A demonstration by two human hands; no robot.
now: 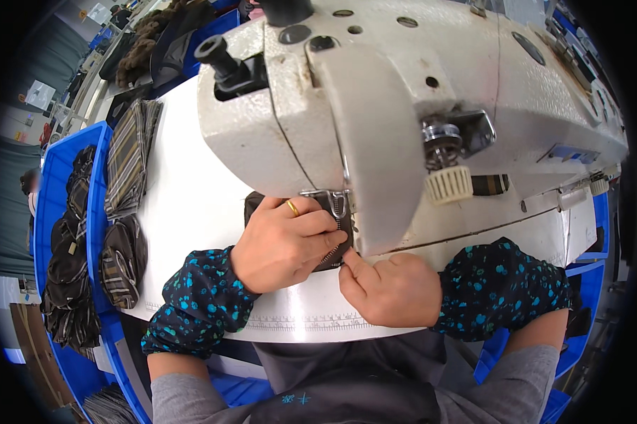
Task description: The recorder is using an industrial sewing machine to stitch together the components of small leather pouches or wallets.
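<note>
A dark brown fabric piece (253, 205) with a metal zipper (330, 256) lies flat under the sewing machine's (241, 134) presser foot (338, 203). My left hand (279, 244), a gold ring on one finger, rests over the fabric with its fingers bent down onto it beside the zipper. My right hand (396, 288) has its fingers curled, and its forefinger reaches to the fabric's lower right corner. Thumb and forefinger are close together there. The needle is hidden behind the machine's pale curved cover (375, 141).
A white table (191, 205) with a ruler strip (301, 323) along its front edge surrounds the machine. Striped fabric pieces (131, 155) and dark pouch-like pieces (123, 261) lie at its left edge. Beside them stands a blue bin (101, 205) of dark pieces. A striped scrap (489, 184) lies behind the cover.
</note>
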